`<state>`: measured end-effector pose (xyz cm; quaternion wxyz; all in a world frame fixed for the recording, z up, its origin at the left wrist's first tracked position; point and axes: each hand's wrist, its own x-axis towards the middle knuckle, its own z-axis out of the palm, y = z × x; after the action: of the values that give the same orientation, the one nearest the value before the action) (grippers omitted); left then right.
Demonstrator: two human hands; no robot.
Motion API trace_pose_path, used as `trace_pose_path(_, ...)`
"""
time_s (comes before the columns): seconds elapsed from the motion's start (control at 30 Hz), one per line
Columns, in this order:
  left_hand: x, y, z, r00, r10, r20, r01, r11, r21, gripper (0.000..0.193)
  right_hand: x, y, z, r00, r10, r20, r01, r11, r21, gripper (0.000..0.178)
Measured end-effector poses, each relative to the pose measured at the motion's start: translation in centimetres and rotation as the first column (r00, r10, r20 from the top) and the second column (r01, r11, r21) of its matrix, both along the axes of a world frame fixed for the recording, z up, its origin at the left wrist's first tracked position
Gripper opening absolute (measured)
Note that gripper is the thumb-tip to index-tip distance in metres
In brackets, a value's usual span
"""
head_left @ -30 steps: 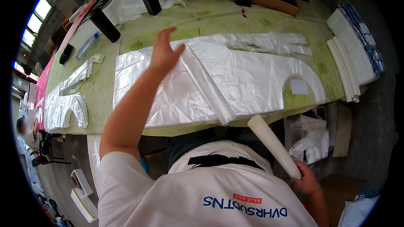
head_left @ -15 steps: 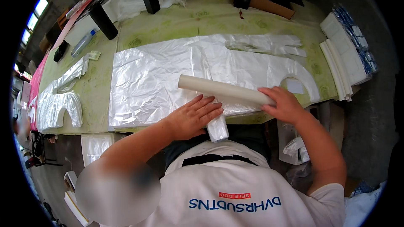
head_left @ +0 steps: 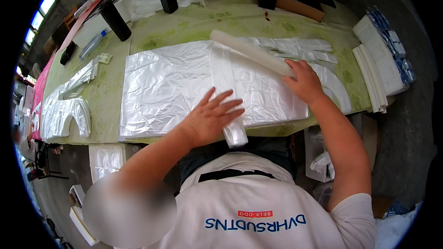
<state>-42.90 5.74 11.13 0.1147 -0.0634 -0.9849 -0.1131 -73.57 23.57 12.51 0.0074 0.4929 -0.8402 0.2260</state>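
Observation:
My right hand (head_left: 304, 80) grips the near right end of a long off-white tube (head_left: 251, 54), whose other end points to the far left over the plastic. Below the tube a stack of thin, clear whitish plastic sheets (head_left: 166, 87) lies flat, creased and shiny. My left hand (head_left: 214, 113) is open, fingers spread, over the near part of the plastic; whether it touches cannot be seen. Beside it, a folded plastic strip (head_left: 236, 134) hangs over the table's front edge. Cut-out plastic straps (head_left: 300, 46) lie behind the tube, and a curved plastic piece (head_left: 339, 92) lies right of my right hand.
Another cut plastic piece (head_left: 74, 115) lies at the left on the green patterned tablecloth (head_left: 184, 30). A bottle (head_left: 92, 45), a black cylinder (head_left: 115, 20) and a black box (head_left: 168, 0) stand behind. White rolls (head_left: 369, 78) and blue-white packs (head_left: 387, 48) line the right edge.
My right hand has swung the tube away from me, raising its left end toward the far side. My left fingers have spread. A straight plastic edge now shows near my right forearm.

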Motion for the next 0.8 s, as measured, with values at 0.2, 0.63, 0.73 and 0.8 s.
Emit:
trace_pose_path(0.2, -0.7, -3.1, 1.0, 0.987, 0.108, 0.122, -0.115, 0.992, 0.047, 0.073, 0.5, 1.8, 0.0, 0.996, -0.006, 0.086, 0.014, 0.996, -0.084, 0.052)
trace_pose_path(0.63, -5.7, -12.8, 1.7, 0.905, 0.388, 0.172, -0.38, 0.561, 0.736, 0.027, 1.1, 1.6, -0.3, 0.945, 0.305, -0.114, -0.307, 0.952, 0.002, 0.051)
trace_pose_path(0.73, -8.4, -11.4, 1.9, 0.81, 0.37, 0.454, -0.572, 0.667, 0.478, 0.027, 0.9, 3.1, 0.3, 0.945, 0.317, -0.076, -0.315, 0.948, 0.041, 0.052)
trace_pose_path(0.8, -8.6, -11.0, 1.1, 0.887, 0.354, 0.296, -0.408, 0.901, 0.148, 0.029, 1.1, 4.8, 0.8, 0.938, 0.344, -0.051, -0.341, 0.938, 0.063, 0.053)
